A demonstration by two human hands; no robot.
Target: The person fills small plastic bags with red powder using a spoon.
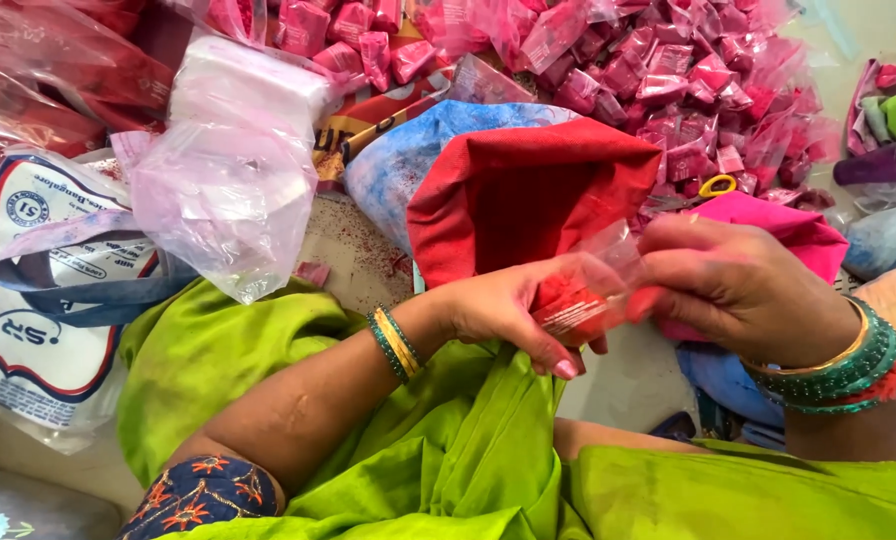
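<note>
I hold a small clear packet (580,300) of red powder between my two hands, just above my lap. My left hand (513,315) cups it from below and from the left, fingers curled under its filled lower end, thumb along its side. My right hand (738,285) comes in from the right and pinches the packet's empty upper part, the clear film that sticks up and to the right of the powder. So both hands are closed on the same packet, touching it at opposite ends.

The packet's long axis runs slantwise, from lower left, where the powder sits, to upper right, where the loose film is. The left hand is nearer the powder; the right hand is nearer the open film end.

Just behind the hands lies a red cloth (528,190), with a blue-dusted cloth (398,160) beside it on the left and a pink cloth (778,225) behind my right hand. Farther back is a heap of pink packets (668,80), well apart from my hands. A yellow scissor handle (718,185) shows at the edge of that heap. To the left lies a crumpled clear plastic bag (228,180), and beyond it a white printed sack (38,290). My green dress (448,450) covers my lap below.
</note>
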